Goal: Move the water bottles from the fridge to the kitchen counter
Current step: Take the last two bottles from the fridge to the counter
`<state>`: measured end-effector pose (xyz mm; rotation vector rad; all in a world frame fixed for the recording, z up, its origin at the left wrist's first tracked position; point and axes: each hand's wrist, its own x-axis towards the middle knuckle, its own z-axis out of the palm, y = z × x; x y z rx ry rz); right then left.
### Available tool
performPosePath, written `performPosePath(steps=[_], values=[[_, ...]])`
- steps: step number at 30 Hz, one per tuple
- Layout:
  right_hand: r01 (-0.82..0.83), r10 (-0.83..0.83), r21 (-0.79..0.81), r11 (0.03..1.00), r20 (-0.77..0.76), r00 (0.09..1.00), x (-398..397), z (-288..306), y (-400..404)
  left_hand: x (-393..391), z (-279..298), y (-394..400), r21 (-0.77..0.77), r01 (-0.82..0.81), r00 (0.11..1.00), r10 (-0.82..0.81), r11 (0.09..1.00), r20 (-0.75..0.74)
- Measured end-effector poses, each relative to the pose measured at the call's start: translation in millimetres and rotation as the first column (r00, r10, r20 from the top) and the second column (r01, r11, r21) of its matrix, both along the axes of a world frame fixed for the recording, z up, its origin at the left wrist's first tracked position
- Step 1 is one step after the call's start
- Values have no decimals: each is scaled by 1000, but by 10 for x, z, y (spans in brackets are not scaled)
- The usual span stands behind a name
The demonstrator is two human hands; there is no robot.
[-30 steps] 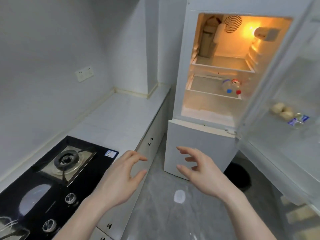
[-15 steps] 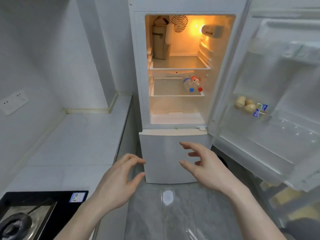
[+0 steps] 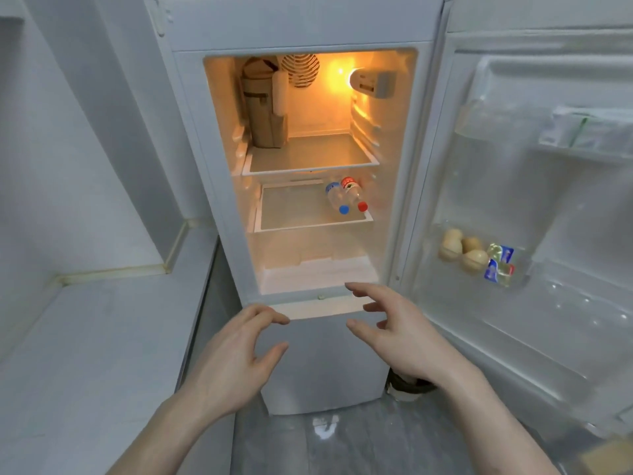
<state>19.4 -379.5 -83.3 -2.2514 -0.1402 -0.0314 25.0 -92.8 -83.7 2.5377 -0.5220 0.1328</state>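
Fridge (image 3: 219,186): white casing, smooth, faint sheen; interior liner glossy plastic. Shelves (image 3: 310,166): clear panes, white plastic rims. Water bottles (image 3: 344,197): clear, shiny plastic; caps opaque plastic, one blue, one red. Door (image 3: 548,200): moulded white plastic, glossy; bins translucent. Kitchen counter (image 3: 102,337): pale, smooth, matt. Floor (image 3: 359,447): grey, marbled, slightly glossy. Brown bag (image 3: 262,111) on top shelf: matt, paper-like.
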Motion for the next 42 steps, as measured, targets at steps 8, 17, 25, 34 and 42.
performPosePath(steps=[8,17,25,34,42], values=[[-37,37,-2,999,-9,999,1004,101,-445,900,-42,-458,-39,-51,999,51,998,-1],[22,-23,71,997,19,1000,1832,13,-580,1816,-197,-690,-42,-24,998,21,999,-63],[128,-129,-4,992,-8,992,2579,-188,-605,3237,-370,-1103,53,86,984,-77,995,-158],[250,-250,-14,968,-34,968,3383,-445,-572,4587,-603,-1823,85,155,938,-119,984,-324],[319,-331,-119,940,-98,938,3979,-573,-526,4969,-810,-2142,159,178,870,-80,971,-486]])
